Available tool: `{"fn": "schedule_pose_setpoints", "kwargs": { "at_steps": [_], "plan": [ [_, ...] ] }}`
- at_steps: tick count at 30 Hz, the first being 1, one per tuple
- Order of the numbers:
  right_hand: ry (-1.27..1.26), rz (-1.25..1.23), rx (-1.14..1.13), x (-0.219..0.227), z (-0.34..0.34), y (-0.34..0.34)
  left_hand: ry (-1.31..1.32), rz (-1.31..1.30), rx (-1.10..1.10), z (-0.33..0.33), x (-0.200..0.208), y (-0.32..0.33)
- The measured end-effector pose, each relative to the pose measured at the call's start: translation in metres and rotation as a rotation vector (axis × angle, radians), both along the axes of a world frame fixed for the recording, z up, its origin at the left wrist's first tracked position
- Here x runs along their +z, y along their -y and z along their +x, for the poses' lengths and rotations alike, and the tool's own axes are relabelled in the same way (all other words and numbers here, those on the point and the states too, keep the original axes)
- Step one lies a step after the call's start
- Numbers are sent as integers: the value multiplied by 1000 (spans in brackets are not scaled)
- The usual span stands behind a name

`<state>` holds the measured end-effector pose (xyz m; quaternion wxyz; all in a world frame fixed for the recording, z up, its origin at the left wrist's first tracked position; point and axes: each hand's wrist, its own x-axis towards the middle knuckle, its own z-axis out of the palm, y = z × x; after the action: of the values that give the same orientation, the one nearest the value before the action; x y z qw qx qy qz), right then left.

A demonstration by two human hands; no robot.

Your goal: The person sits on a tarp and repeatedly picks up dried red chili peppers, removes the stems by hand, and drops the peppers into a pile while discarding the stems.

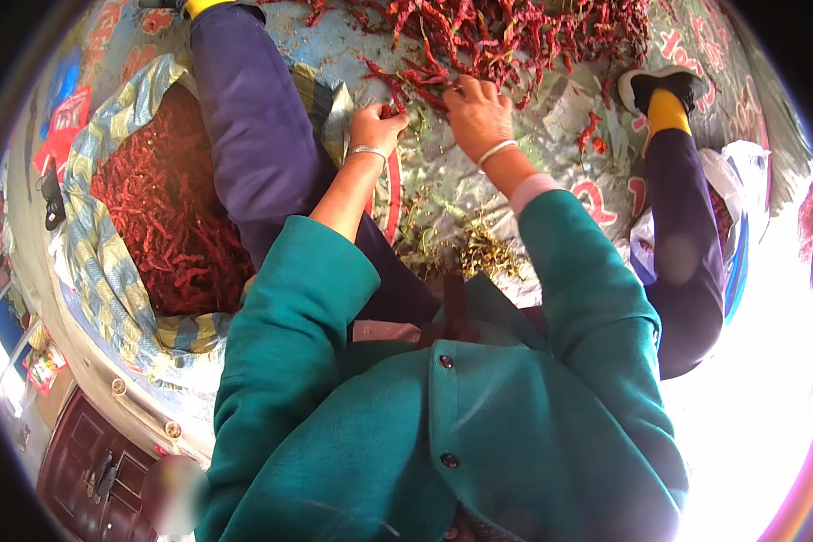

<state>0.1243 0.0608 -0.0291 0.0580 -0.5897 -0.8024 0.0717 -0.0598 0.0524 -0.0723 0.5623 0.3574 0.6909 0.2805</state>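
Dried red chili peppers (515, 41) lie in a loose heap at the far side of a printed ground sheet (551, 135). My left hand (378, 128) is closed around a few chilies, whose red ends show at the fingers. Just right of it, my right hand (479, 116) bends its fingers down at the heap's near edge, pinching a chili there; its fingertips are partly hidden. A narrow gap separates the two hands. Each wrist wears a pale bangle. Between my legs, near my body, is a small pile of yellowish-green stems and scraps (488, 253).
A large checked woven sack (99, 244) full of red chilies stands open beside my left leg (253, 117). Past my right leg (686, 217) is a white and blue bag (745, 172). A few loose chilies (590, 131) lie on the sheet near my right shoe (664, 88).
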Motion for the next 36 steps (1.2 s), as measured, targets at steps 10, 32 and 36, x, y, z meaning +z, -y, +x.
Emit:
{"fn": "schedule_pose_setpoints", "kwargs": {
  "at_steps": [10, 32, 36],
  "plan": [
    [-965, -287, -363, 31, 25, 68, 469, -165, 184, 39, 66, 57],
    [-181, -979, 766, 55, 26, 103, 639, -312, 227, 36, 55, 89],
    [-302, -360, 77, 40, 4, 50, 649, -339, 221, 29, 52, 91]
  ]
}}
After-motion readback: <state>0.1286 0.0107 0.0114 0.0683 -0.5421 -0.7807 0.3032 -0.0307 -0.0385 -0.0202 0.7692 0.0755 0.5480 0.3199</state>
